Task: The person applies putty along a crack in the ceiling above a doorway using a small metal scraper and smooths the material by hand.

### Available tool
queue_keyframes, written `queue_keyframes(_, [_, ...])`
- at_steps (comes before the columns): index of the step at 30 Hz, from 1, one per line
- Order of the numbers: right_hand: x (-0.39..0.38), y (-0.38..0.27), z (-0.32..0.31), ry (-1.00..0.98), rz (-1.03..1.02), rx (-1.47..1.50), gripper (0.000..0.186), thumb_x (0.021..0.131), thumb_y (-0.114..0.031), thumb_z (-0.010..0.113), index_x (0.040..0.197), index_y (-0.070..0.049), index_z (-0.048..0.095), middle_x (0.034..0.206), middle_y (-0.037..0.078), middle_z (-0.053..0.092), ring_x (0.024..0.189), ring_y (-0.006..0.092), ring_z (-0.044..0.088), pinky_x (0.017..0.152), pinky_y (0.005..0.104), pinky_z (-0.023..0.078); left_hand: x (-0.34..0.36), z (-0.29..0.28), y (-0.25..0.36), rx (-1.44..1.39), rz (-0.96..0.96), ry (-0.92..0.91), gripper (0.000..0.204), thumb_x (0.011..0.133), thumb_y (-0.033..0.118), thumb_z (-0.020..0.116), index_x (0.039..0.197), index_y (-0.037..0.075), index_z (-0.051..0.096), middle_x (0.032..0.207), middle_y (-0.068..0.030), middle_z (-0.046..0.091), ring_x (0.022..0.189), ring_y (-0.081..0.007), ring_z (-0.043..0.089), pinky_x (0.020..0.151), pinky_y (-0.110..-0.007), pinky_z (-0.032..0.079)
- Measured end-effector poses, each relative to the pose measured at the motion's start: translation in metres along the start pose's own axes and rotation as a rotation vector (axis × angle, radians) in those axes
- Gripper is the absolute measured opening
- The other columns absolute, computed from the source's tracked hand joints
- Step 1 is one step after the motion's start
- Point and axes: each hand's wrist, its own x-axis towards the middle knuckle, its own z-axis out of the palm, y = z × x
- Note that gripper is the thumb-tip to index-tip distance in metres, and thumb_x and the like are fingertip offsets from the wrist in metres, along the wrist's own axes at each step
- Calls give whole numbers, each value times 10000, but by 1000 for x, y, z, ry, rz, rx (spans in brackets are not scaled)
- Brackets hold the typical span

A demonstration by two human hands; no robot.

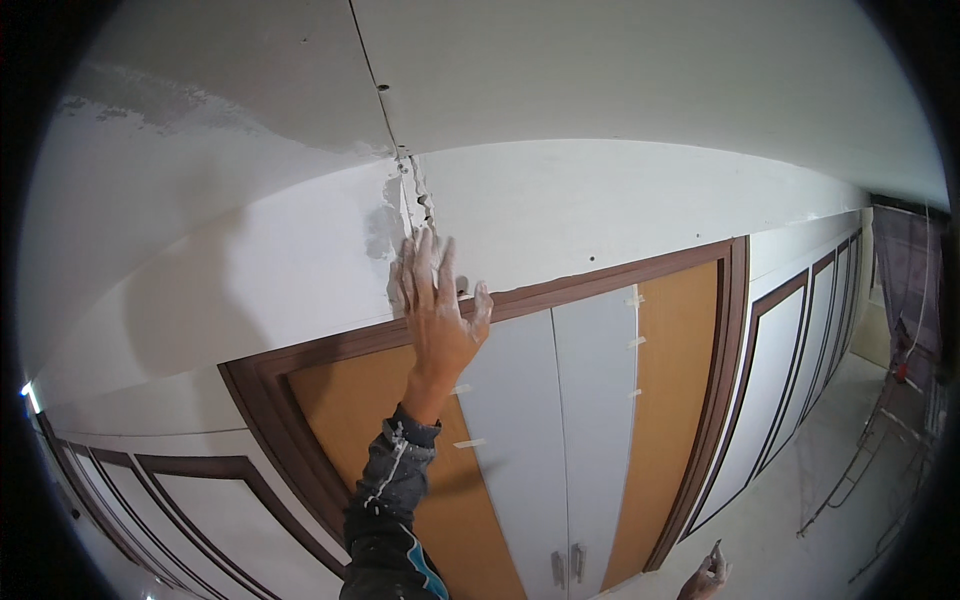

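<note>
My left hand [437, 305] reaches up to the white wall band above the door frame, powdered with white dust. Its fingers are spread and its thumb points right. The fingertips lie at or just in front of a cracked, ragged joint [422, 195] in the wall, bordered by a grey damp-looking patch [381, 232]. The hand hides the lower part of the joint. Low at the right, only part of my right hand [706, 575] shows, also whitened. Its fingers are curled together, and what they hold, if anything, cannot be made out.
Below is a brown-framed door [560, 400] with grey and orange-brown panels and tape strips. A dark seam [370, 60] crosses the ceiling. Framed wall panels [760, 370] flank the door. At right stand a metal ladder-like frame [850, 480] and a purplish curtain [905, 270].
</note>
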Motion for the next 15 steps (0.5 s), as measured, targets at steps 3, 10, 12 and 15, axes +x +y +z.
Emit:
queue_keyframes(3, [-2,17,-3,33,-10,60,279,924,-135,589,1166,-88,721,890,170,700,827,276,617,741,397,500,23,8,-5,-105,1,96,757,865,188,635,1481,-71,280,1540,-278,265,1442,-442,227,1172,-543,188])
queue_keyframes(10, [-15,7,-9,74,-17,149,279,929,-158,593,1165,-83,721,840,153,696,790,267,609,720,410,497,95,22,-7,-440,-146,279,950,898,222,622,1488,-141,-27,1562,-371,3,1476,-469,34,1203,-498,59])
queue_keyframes(12, [-17,18,-5,49,-83,6,283,931,-168,597,1172,-81,716,847,158,696,788,272,606,710,396,495,102,37,2,-550,-174,312,946,904,221,612,1484,-145,-40,1560,-374,-5,1479,-459,16,1204,-496,47])
queue_keyframes(15, [-20,13,-1,82,-100,95,264,930,-167,600,1145,-85,729,829,162,686,766,286,597,693,380,485,105,47,11,-692,-188,375,933,916,222,589,1473,-160,-54,1554,-381,-10,1483,-441,-20,1206,-480,20])
